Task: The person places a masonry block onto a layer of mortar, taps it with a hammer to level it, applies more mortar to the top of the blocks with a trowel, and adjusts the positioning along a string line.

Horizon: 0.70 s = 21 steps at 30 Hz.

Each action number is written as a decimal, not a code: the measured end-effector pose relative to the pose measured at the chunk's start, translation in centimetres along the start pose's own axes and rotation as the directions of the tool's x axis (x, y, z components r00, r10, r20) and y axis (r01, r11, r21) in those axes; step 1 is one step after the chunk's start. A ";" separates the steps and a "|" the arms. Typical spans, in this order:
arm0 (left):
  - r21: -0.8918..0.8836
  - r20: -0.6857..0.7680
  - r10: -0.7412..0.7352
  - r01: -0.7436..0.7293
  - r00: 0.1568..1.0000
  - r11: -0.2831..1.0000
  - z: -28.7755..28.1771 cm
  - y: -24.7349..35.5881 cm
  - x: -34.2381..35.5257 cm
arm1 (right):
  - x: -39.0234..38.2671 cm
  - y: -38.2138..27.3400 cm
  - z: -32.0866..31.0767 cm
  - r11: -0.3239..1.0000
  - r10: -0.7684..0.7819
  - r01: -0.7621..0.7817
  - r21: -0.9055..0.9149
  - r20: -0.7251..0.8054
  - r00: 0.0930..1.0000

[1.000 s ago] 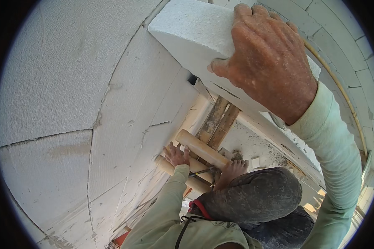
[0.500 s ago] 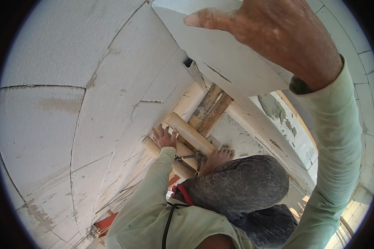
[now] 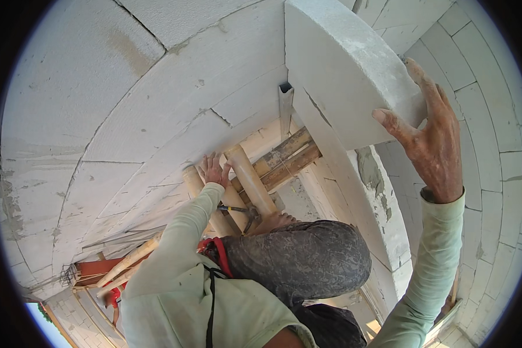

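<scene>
Your right hand (image 3: 432, 148) sits at about three o'clock in the view, fingers spread wide and thumb hooked round the lower corner of the pale grey aerated concrete block (image 3: 345, 69); it clamps the block's end rather than closing round it. The block itself runs from twelve o'clock down toward two o'clock, set against the top of the white block wall (image 3: 156, 87), with a grey mortar smear just below it.

Your left hand (image 3: 214, 169), near the centre, lies flat and open, palm on the wall face just above the round pale wooden scaffold poles (image 3: 252, 180); it holds nothing.

By its look, the block is rigid, chalky and bulky rather than dense, yet awkward for one hand. Its corners probably crumble under a pinch, so keep your palm under the broad face and your thumb on the end, not on an edge. Dust makes it grip well.

Compared with half a second ago, the block has turned end-on and dropped nearer the wall, and your right hand has slid from its top to its lower corner.
</scene>
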<state>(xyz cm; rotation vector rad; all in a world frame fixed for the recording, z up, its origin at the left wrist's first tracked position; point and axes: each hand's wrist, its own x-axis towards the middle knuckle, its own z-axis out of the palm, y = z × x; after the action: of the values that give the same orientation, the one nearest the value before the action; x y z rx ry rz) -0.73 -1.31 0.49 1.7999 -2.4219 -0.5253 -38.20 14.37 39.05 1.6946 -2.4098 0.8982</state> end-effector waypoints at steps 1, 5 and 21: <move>0.005 0.002 0.007 -0.007 1.000 1.000 -0.7 1.0 0.5 | 0.0 0.2 0.3 0.997 0.007 -0.008 0.077 0.013 1.000; -0.527 -0.267 0.288 -0.390 0.920 0.755 -6.0 12.2 3.4 | -0.3 1.0 1.3 0.990 -0.102 0.092 -0.111 -0.089 0.991; -0.803 -0.332 0.373 -0.467 0.866 0.369 -8.0 29.5 6.1 | -0.6 0.0 2.2 0.956 -0.063 0.036 -0.292 -0.082 0.995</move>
<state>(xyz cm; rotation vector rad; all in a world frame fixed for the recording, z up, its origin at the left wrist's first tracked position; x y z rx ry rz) -27.48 -1.45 16.52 0.6876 -1.8006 -1.2595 -37.33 13.79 36.99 1.5623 -2.2940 0.5655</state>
